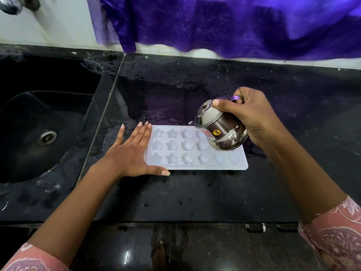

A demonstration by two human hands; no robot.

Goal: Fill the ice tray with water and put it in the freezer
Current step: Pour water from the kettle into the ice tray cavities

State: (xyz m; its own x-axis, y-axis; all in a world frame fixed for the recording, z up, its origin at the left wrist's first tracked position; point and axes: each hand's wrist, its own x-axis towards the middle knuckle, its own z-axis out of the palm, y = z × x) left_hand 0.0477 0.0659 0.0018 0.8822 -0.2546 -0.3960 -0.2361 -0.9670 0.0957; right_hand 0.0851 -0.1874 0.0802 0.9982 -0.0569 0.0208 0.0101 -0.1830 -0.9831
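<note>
We are in a home kitchen: a black stone counter (195, 192) with a sunken sink (39, 153) and drain (46, 136), a tap (11, 4) above, tiled wall, and purple cloth (234, 26) hanging.

One legible mark for you to log: the numeral "3", black on a round yellow-orange sticker (216, 132), right of centre in the frame. It stands on the lower side wall of the steel pot (220, 132) that your right hand (252, 116) holds tilted.

Just left of that sticker, on the same pot wall, you have a second label (207, 133), red and white; its print is too small and blurred to read.

The ice tray (195, 149), centre of the frame, carries only moulded star and rounded shapes, with no lettering you can read.
</note>
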